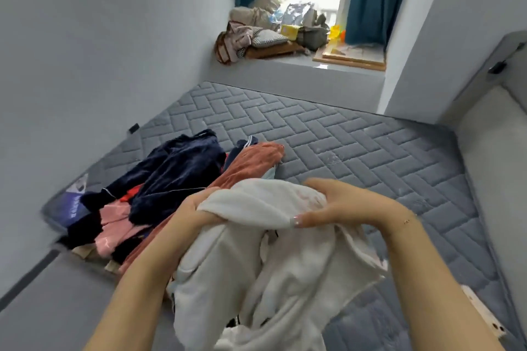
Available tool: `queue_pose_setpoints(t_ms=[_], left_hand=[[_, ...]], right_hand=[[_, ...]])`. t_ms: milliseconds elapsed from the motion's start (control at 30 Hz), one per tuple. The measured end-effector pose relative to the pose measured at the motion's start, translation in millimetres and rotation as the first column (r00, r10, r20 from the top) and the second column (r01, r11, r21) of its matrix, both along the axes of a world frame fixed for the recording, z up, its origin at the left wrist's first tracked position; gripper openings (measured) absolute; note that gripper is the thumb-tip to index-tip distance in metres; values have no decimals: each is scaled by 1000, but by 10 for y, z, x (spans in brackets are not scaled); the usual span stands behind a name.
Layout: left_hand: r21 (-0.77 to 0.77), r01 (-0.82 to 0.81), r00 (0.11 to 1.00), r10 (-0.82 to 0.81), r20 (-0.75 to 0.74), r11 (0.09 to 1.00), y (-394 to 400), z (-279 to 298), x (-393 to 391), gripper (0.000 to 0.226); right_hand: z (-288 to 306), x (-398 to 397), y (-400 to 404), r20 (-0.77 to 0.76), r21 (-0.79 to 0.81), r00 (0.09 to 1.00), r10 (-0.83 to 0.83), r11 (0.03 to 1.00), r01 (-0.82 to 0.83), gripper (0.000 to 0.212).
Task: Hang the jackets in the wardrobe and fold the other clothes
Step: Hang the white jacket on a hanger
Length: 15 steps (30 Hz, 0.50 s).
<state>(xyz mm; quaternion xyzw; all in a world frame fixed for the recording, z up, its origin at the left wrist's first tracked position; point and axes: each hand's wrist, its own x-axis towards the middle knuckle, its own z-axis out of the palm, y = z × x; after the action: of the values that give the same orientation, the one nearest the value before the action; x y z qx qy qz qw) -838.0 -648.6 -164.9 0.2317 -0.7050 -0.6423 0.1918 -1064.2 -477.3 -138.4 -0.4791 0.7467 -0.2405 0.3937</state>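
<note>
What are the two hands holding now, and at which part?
Both the left hand and right hand grip the white garment at its bunched top edge.

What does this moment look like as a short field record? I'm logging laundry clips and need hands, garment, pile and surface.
left hand: left hand grips the white garment at its top edge
right hand: right hand grips the same edge
garment state: lifted, bunched, hanging down, unfolded
pile: navy velvet top, rust garment, pink piece, heaped left of the hands
surface: grey quilted mattress
wardrobe: not in view
</note>
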Motion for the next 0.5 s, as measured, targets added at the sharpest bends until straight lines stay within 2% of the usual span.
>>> queue_pose_setpoints(t_ms=[67,100,167,233,300,367,433,500], left_hand=[[15,-185,982,185,-38,983,81,210,32,25],[28,-290,956,291,-31,957,116,322,67,25],[33,-430,903,430,15,902,142,509,257,30],[-31,-464,885,465,18,885,171,646,585,27],[-162,-483,863,499,79,860,226,752,1004,22],[-237,-525,812,565,149,817,281,796,1483,45],[-322,-570,741,642,197,756,347,774,1970,39],[-422,-647,609,764,214,634,424,713,2425,38]], right_hand=[[-20,141,-165,47,-104,977,208,974,-203,78],[-52,247,-262,57,-155,951,303,944,-292,71],[-131,493,-449,33,-234,921,387,899,-369,38],[-136,767,-595,162,-320,894,417,880,-352,25],[-97,1048,-690,429,-378,804,411,890,-253,29],[-25,1374,-776,615,-386,666,422,898,-212,32],[48,1772,-852,699,-360,573,428,903,-235,32],[119,2215,-900,755,-319,509,414,909,-267,28]])
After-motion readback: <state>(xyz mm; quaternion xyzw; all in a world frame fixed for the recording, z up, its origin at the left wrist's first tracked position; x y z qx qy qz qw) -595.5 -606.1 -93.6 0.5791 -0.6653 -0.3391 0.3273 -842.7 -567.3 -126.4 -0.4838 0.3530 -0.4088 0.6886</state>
